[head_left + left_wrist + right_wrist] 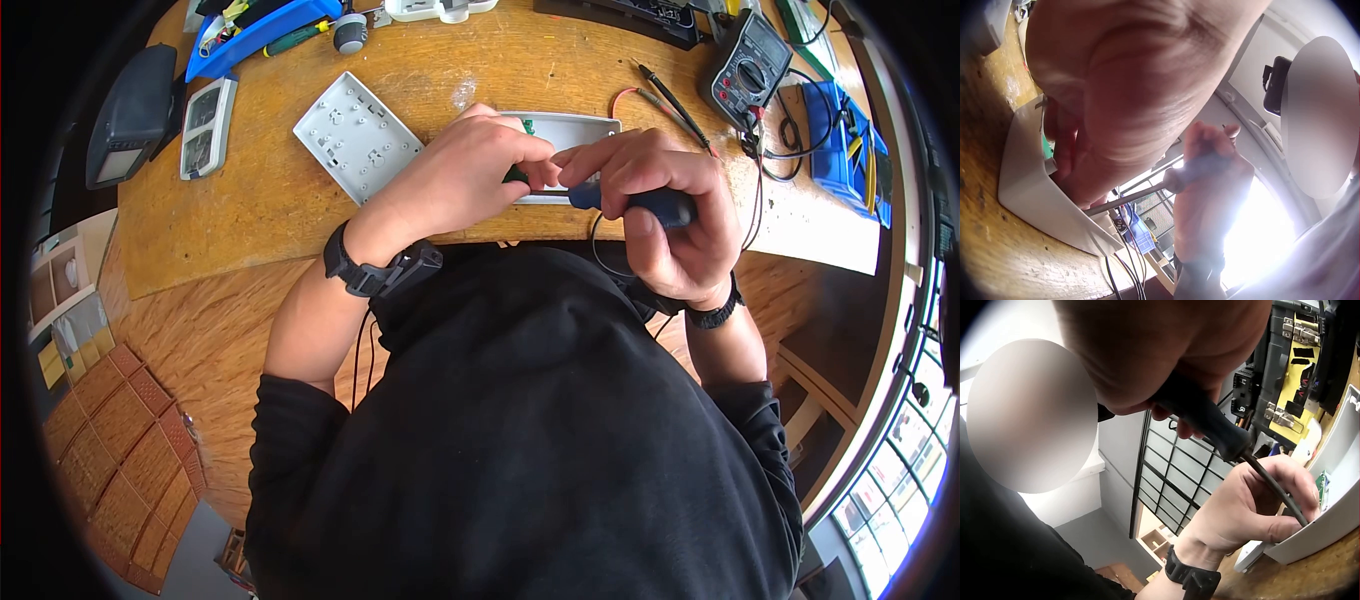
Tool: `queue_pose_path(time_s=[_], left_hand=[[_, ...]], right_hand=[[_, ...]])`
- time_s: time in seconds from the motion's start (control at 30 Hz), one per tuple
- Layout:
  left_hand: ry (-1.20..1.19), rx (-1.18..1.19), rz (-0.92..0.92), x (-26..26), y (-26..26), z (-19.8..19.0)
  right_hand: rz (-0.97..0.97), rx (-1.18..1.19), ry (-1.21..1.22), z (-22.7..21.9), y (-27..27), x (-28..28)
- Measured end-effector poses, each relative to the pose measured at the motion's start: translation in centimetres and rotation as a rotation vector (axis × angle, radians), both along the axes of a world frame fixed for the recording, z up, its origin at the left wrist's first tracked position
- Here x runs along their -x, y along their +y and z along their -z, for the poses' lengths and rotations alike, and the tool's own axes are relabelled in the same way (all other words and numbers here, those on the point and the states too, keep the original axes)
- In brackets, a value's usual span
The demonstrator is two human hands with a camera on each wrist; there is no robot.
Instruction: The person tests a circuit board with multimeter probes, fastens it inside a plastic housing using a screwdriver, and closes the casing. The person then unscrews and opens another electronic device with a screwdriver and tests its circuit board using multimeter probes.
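My right hand (670, 185) grips the dark blue handle of a screwdriver (1207, 422). Its thin metal shaft slants down into a shallow white plastic housing (585, 127) on the bench. My left hand (455, 165) reaches over the near wall with curled fingers inside the housing, thumb and forefinger right at the screwdriver's tip. What those fingertips pinch I cannot tell. Part of a green circuit board (1322, 485) shows in the housing beside the left fingers, which hide the rest. Left of this hand lies another white housing half (355, 130), its inner posts facing up.
A multimeter (750, 70) with probe leads (675, 105) lies at the right, beside a blue bin (845, 150). At the back left are a blue tray (260, 40) and a green-handled screwdriver (295, 40). A white framed part (208, 128) and a black case (137, 115) stand at the left.
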State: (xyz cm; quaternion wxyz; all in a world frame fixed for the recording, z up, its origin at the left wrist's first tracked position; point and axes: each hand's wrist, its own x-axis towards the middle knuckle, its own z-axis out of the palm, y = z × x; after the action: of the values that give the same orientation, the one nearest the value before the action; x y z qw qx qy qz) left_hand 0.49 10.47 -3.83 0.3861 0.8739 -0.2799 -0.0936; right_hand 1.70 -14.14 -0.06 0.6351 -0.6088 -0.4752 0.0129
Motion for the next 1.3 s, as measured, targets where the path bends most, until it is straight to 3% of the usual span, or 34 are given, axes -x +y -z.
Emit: queue_pose_path(time_s=[0.2,0.53,0.63,0.7,1.03,1.3], left_hand=[[-0.026,0.014,0.003,0.0,0.0,0.2],[-0.016,0.045,0.015,0.0,0.1,0.5],[-0.044,0.033,0.005,0.1,0.1,0.3],[-0.026,0.018,0.003,0.1,0.1,-0.1],[-0.015,0.032,0.004,0.1,0.1,0.1],[-0.031,0.030,0.007,0.0,0.1,0.5]], right_hand=[[-0.024,-0.121,0.041,0.2,0.6,-0.2],[-0.177,-0.062,0.034,-0.8,0.4,0.2],[-0.151,-0.082,0.056,-0.2,0.7,0.7],[0.062,-0.164,0.054,0.5,1.2,1.2],[0.093,-0.128,-0.080,0.9,1.3,1.0],[0.159,-0.128,-0.012,0.6,1.4,2.2]])
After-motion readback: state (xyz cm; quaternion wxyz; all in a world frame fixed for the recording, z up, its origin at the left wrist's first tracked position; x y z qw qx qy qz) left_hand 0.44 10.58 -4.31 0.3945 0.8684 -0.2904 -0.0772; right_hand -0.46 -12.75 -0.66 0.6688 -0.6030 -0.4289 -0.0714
